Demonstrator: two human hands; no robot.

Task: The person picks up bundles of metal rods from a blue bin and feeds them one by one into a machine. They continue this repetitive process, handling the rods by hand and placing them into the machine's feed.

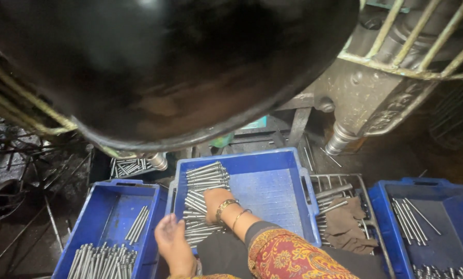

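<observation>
Right hand [214,199] fingers buried among rods [203,199], grip unclear

Dim, warm light falls from above, leaving the floor and left side in deep shadow while a faint glare sheens the dark curved machine housing [164,62], which looms soft and out of focus, and wide-angle distortion bends the blue crates [273,186] at the edges.

No packages, signs or screens show clearly here. The one thing that may be a label is a small teal-green rectangular plate [256,124], standing just under the big dark round machine part, behind the middle blue crate; whether it is printed cannot be told.
</observation>
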